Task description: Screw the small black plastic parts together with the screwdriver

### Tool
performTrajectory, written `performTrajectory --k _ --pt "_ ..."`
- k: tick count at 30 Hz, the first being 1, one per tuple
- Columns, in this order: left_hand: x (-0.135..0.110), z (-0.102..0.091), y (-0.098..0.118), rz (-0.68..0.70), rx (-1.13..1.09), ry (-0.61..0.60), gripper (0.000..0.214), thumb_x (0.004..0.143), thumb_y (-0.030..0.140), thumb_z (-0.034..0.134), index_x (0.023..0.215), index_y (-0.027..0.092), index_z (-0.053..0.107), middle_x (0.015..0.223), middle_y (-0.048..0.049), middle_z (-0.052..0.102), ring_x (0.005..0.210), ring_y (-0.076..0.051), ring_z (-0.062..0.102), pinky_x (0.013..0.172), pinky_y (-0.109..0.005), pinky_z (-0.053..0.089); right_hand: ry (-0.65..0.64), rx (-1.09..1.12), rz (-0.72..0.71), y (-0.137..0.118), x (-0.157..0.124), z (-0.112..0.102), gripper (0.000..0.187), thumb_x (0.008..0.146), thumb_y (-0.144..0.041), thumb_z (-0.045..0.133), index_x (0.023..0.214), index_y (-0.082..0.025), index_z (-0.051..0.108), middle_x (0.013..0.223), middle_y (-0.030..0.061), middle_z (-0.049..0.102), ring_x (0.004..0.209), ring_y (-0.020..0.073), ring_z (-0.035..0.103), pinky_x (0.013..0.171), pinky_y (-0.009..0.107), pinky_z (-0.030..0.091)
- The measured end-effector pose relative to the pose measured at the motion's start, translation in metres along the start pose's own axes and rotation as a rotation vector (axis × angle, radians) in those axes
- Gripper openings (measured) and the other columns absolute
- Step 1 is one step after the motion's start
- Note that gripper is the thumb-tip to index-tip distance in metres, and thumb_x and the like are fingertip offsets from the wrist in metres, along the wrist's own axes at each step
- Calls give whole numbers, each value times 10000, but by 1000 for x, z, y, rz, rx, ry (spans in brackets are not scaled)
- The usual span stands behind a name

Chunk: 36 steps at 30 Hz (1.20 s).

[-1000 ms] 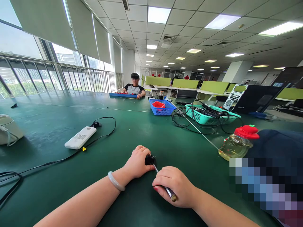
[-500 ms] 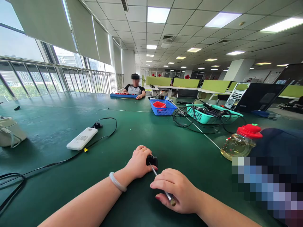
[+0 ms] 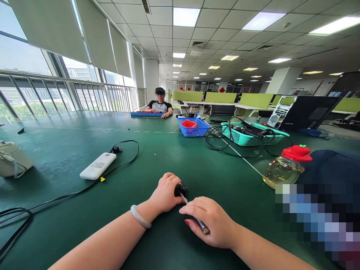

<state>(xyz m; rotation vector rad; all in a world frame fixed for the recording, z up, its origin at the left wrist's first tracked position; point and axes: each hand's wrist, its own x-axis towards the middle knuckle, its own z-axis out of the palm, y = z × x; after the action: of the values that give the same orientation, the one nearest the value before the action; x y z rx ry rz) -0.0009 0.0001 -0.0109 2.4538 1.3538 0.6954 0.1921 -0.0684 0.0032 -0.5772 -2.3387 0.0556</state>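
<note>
The left hand (image 3: 165,193) gripped the black piece (image 3: 185,190) just ahead of the person, low over the counter (image 3: 146,157), seemingly to steady it against the tool (image 3: 204,228) clasped in the right hand (image 3: 212,220). The tip reached the piece; contact I couldn't confirm. Both hands angled inward, the right with fingers bent over the tool, thumb lower down.

left hand (image 3: 164,193) | pale wrist bangle (image 3: 140,217) | thin ring (image 3: 171,179) | right hand (image 3: 212,221) | red thumbnail (image 3: 187,222)
</note>
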Motion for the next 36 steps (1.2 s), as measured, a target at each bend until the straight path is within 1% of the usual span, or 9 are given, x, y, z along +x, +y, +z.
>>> performTrajectory --k 7,13,18,21,26,28,31,34,36 --pt "0 1 -1 -12 -27 -1 335 630 282 813 905 212 634 1074 -61 696 1188 -312 496 1030 -462 416 23 -11 -6 -2 0 0 194 903 -164 522 1072 -217 601 873 32 724 727 165 642 675 301 495" --pt "0 3 -1 -25 -44 -7 322 670 284 788 947 208 643 1057 -50 702 1173 -295 495 1035 -458 404 45 2 3 0 3 -1 189 899 -151 535 1061 -225 598 877 27 727 694 165 610 664 311 479" --pt "-1 4 -1 -46 -27 0 322 672 297 795 947 210 651 1061 -57 699 1164 -299 500 1021 -459 410 35 21 -7 2 6 -3 195 895 -124 521 1043 -228 591 869 13 730 713 163 617 745 352 471" --pt "0 5 -2 -45 -17 0 309 690 332 796 931 208 649 1041 -58 696 1158 -298 505 1007 -452 417 53 -20 71 4 6 -3 177 900 -121 520 1014 -228 602 854 13 725 721 162 637 813 388 464" --pt "0 3 -1 -43 -30 -21 419 656 444 834 958 218 652 1049 -62 694 1183 -308 513 1009 -456 421 196 -97 180 12 3 -4 212 891 -76 530 1017 -230 604 916 21 717 813 170 672 935 440 453" --pt "-1 2 -1 -30 -46 -40 478 651 432 841 1039 230 650 1113 -61 687 1191 -300 529 1022 -458 417 253 -121 158 13 2 -4 258 885 -51 521 1052 -232 601 978 39 711 889 181 678 969 446 454" --pt "-2 1 0 -5 -73 -69 522 690 406 808 1155 247 632 1191 -68 671 1164 -282 571 1025 -454 420 266 -108 54 10 2 -6 318 879 -14 498 1085 -236 593 1036 48 710 946 175 683 1000 434 457" --pt "-2 0 1 8 -85 -72 415 748 351 749 1137 245 654 1149 -65 689 1112 -264 600 997 -431 443 239 -67 -35 5 2 -8 329 873 -1 499 1094 -233 571 1017 38 724 927 161 696 1024 427 445" --pt "-2 -2 1 20 -80 -76 342 763 332 737 1088 241 677 1095 -52 708 1075 -251 608 979 -416 453 236 -25 -34 3 1 -8 320 880 -25 508 1122 -231 544 974 27 733 860 153 704 1032 430 441"
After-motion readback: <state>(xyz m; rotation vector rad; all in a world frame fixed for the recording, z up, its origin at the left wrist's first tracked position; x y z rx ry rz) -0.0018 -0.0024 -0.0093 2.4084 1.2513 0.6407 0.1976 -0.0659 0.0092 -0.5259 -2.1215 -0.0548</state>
